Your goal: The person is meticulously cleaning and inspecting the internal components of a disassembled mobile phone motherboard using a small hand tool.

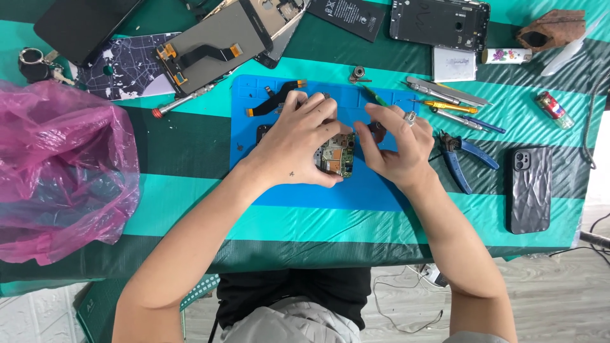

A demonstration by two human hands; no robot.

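Both hands (pixel 343 143) curled around circuit board (pixel 335 160)

Phone circuit board (pixel 335 159) on the blue repair mat (pixel 305 194)
Small green board with metal shields and gold contacts, lying flat near the mat's centre, its left part hidden under fingers

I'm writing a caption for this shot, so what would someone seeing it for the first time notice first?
First, the two hands meeting over the blue mat at the table's centre: the left hand and right hand pinch a small green circuit board between them. Next, the crumpled pink plastic bag at the left edge. Then the blue-handled pliers and black phone case to the right.
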